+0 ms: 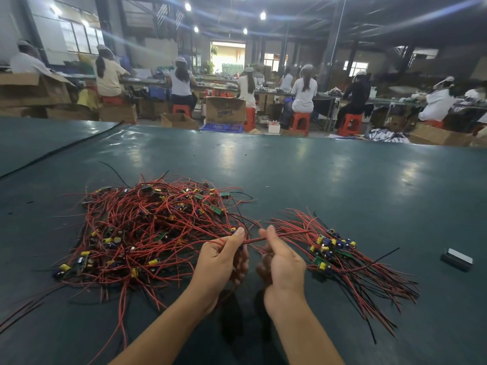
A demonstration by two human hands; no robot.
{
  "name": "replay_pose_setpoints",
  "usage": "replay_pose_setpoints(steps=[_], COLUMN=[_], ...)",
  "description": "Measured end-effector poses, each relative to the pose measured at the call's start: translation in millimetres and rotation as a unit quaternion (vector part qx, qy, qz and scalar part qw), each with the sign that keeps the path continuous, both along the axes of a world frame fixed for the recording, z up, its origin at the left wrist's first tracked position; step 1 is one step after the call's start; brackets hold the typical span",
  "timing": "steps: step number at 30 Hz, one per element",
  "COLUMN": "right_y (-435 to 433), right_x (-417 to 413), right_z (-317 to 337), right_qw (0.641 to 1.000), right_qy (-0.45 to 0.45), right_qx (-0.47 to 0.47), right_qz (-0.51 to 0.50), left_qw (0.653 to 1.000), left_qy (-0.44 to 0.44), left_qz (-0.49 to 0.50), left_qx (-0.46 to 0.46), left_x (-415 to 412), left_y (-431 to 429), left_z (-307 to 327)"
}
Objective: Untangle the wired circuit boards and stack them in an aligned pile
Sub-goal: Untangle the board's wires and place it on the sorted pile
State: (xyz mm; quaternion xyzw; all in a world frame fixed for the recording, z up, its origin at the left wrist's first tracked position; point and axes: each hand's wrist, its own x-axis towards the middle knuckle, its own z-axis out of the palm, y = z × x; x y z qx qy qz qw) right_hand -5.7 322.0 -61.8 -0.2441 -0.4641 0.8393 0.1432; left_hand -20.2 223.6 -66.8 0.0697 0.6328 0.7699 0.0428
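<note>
The thumb and forefinger of the left hand pinch a thin red wire strand, and its other fingers are curled beneath and blurred. The right hand holds the same strand just beside it, thumb raised and fingers curled in, so the strand runs straight between the two hands. Both hands hover at the near right edge of the tangled heap of red-wired green circuit boards, studded with yellow and blue capacitors, which sprawls on the dark green table top. To the right of the heap, the strand leads into a smaller fanned pile of boards, with the boards bunched together and the wires trailing outward. Farther right of the heap lies a small grey metal block. Beyond the heap, past the table's far edge, a brown cardboard box bears blue print, upside down and too blurred to read. Seated workers on orange plastic stools face away.
</note>
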Motion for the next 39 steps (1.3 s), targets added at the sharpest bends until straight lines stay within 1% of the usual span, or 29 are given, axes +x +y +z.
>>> replay_pose_setpoints(steps=[3, 9, 13, 16, 19, 22, 24, 25, 27, 28, 29, 31, 33, 35, 37, 39], right_y=[23.3, 47.0, 49.9, 48.4, 42.5, 33.7, 34.0, 36.9, 43.3, 44.3, 43.1, 34.1, 23.1, 15.3, 11.9, 11.7], right_x=[-5.7, -10.7, -9.1, -7.5, -6.5, -5.2, -2.0, -1.2, 0.0, 0.1, 0.2, -0.7, -0.6, 1.6, 3.5, 3.2], right_z=[4.0, 5.2, 4.6, 5.1, 4.5, 2.0, 2.5, 2.7, 3.0, 2.9, 2.5, 1.3, -0.1, 0.5, 0.0, -3.3], right_qw=[0.997, 0.990, 0.991, 0.990, 0.992, 0.995, 0.997, 0.996, 0.990, 0.989, 0.991, 0.990, 0.972, 0.946, 0.936, 0.939], right_qy=[-0.005, 0.030, 0.049, 0.057, 0.044, 0.032, 0.044, 0.055, 0.078, 0.081, 0.075, 0.052, 0.033, 0.020, 0.016, 0.012], right_qx=[-0.028, -0.088, -0.088, -0.075, -0.050, -0.027, -0.045, -0.067, -0.113, -0.115, -0.094, -0.013, 0.074, 0.145, 0.163, 0.146], right_qz=[-0.072, -0.105, -0.092, -0.102, -0.112, -0.090, -0.047, -0.023, 0.016, 0.037, 0.063, 0.134, 0.220, 0.288, 0.313, 0.312], left_qw=[1.000, 1.000, 1.000, 0.998, 0.994, 0.986, 0.976, 0.969, 0.945, 0.933, 0.927, 0.933, 0.945, 0.952, 0.953, 0.953], left_qy=[0.002, 0.013, 0.015, -0.006, -0.012, 0.000, -0.030, -0.062, -0.140, -0.173, -0.194, -0.209, -0.196, -0.173, -0.160, -0.158], left_qz=[0.015, 0.001, 0.014, 0.023, 0.025, 0.079, 0.096, 0.078, -0.006, -0.055, -0.100, -0.173, -0.228, -0.250, -0.256, -0.254], left_qx=[0.001, 0.009, 0.019, 0.065, 0.110, 0.144, 0.195, 0.225, 0.294, 0.311, 0.306, 0.237, 0.131, 0.042, -0.008, -0.042], left_x=[-1.4, -0.6, -4.9, -9.6, -12.0, -13.8, -18.3, -21.1, -24.9, -25.0, -24.1, -20.0, -14.6, -11.0, -10.7, -10.7], left_y=[-1.7, 1.0, -3.7, -5.7, -9.2, -14.1, -20.6, -24.9, -33.2, -36.4, -38.0, -37.7, -35.1, -34.0, -34.3, -33.4], left_z=[1.1, -0.6, -3.6, -5.1, -5.0, -1.2, 1.9, 3.7, 7.3, 9.1, 9.8, 9.3, 9.3, 11.9, 12.2, 11.5])
